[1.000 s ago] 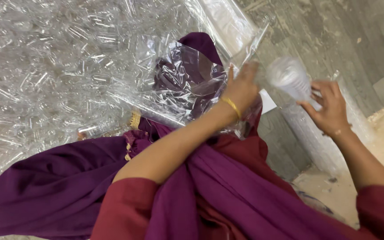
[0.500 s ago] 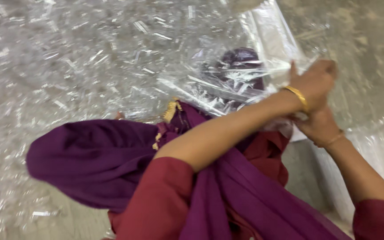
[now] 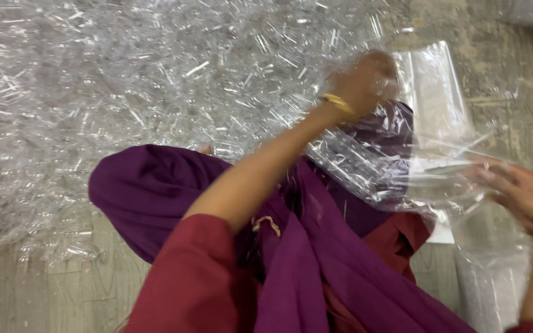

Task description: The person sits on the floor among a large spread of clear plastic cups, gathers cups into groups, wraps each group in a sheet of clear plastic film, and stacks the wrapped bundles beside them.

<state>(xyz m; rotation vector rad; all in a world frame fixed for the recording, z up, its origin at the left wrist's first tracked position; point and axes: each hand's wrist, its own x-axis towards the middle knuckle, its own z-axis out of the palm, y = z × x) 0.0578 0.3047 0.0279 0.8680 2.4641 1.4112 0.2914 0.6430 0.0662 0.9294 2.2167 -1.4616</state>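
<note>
- left hand (image 3: 362, 80): raised above the lap, blurred, seen partly through clear film; fingers curled onto the upper part of the clear plastic bag (image 3: 427, 154). a gold bangle (image 3: 338, 103) sits at the wrist.
- right hand (image 3: 522, 194): at the right edge of the view, fingers bent around the lower right rim of the same bag, gripping it.
- clear plastic bag: held between both hands, over the person's lap and the purple cloth (image 3: 174, 191); its film is crumpled and stretched, and small clear pieces show inside it.
- heap of small clear plastic pieces (image 3: 124, 92): spread over the floor (image 3: 69, 290) across the upper left of the view, just beyond the purple cloth.
- maroon sleeve (image 3: 186, 283): covers the left upper arm in the foreground.
- a further clear bag (image 3: 495, 290) lies on the floor below the right hand; its contents cannot be told.
</note>
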